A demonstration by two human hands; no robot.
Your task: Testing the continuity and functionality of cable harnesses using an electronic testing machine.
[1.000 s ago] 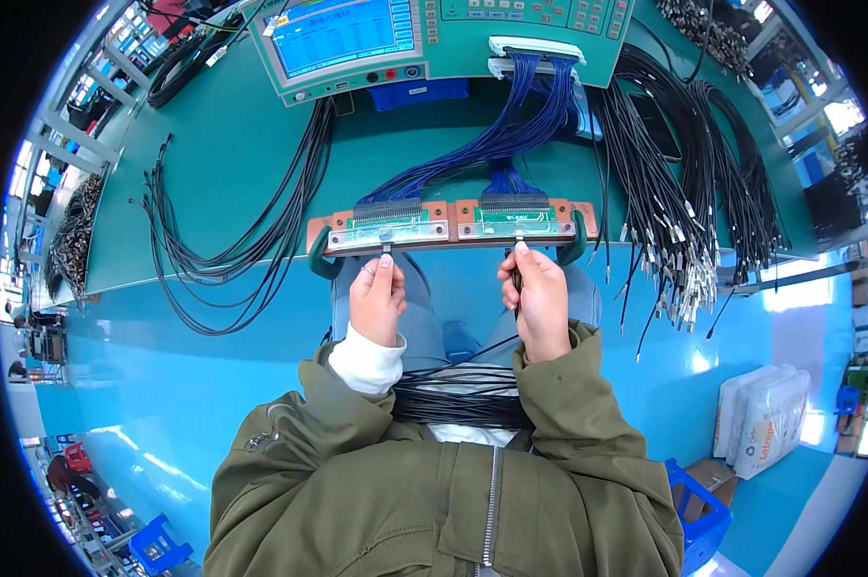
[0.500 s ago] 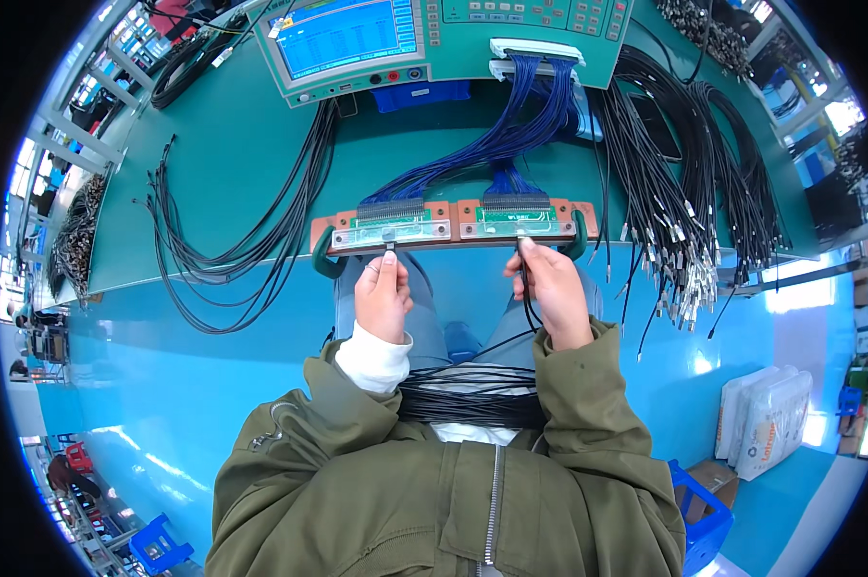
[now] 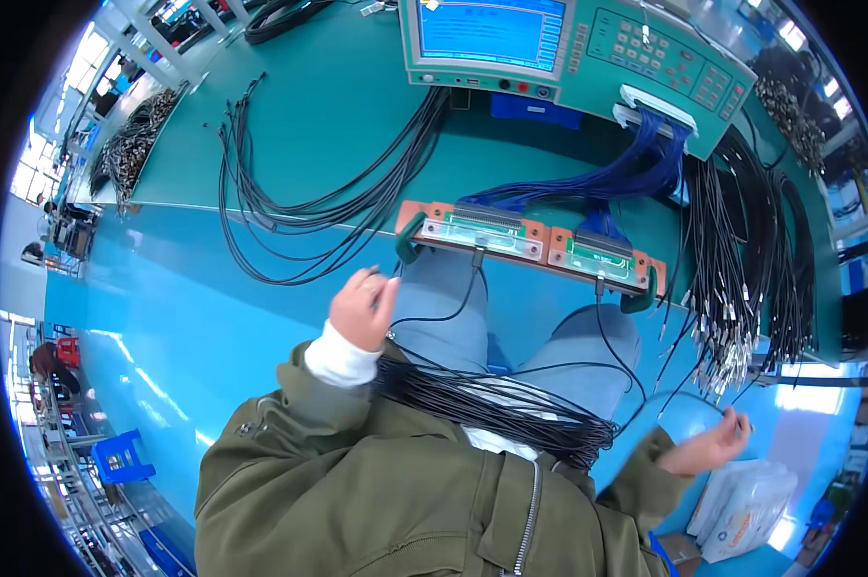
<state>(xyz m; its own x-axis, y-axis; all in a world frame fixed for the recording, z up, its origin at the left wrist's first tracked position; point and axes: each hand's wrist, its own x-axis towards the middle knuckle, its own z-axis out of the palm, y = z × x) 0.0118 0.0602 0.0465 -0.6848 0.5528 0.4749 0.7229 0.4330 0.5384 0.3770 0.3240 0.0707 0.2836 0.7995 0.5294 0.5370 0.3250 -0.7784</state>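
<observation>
And both hands are away from the fixture! The left grip, blurred, has thumb and fingers apart with nothing visible between them; the right grip is out wide, fingers bunched, and whether it pinches anything I cannot tell. Up and to the right of the left grip, a dark plug sits at the fixture's edge; up and to the left of the right grip, there's a second plug, its cable trailing lapward. So plugging in looks done at both bays, I'd judge, and unplugging is not. Between the grips, a black cable bundle lies across the lap; more hanging cables spill off the worktop above the right grip. Which are finished and which are waiting, no telling from here.
</observation>
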